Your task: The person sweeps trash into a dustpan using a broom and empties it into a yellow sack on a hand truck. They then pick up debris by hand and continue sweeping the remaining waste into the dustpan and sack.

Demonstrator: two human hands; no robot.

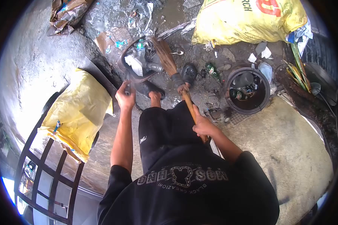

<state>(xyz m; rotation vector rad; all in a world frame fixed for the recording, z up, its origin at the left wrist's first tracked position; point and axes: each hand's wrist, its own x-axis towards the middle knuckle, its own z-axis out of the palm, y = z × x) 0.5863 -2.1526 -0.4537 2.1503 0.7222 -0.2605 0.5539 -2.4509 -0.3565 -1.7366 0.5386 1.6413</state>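
My left hand (125, 95) is closed at the near edge of a dark, round-rimmed pan (142, 80); exactly how the fingers meet the edge is hard to make out. Inside the pan are a clear plastic bottle (141, 48), crumpled white litter (134, 65) and a grey bottle-like piece (154, 67). My right hand (204, 125) is wrapped round the wooden handle of a broom (163, 56). The broom's brown bristles slant forward and left, beside the pan's right side. My feet, in black clogs (189, 74), stand just behind the pan and the bristles.
A round dark bin (229, 92) holding bottles stands at right, a green bottle (213, 71) beside it. A full yellow sack (233, 22) lies at the back. On the left, another yellow sack (77, 108) drapes over a metal frame (45, 176). Wet litter covers the ground ahead.
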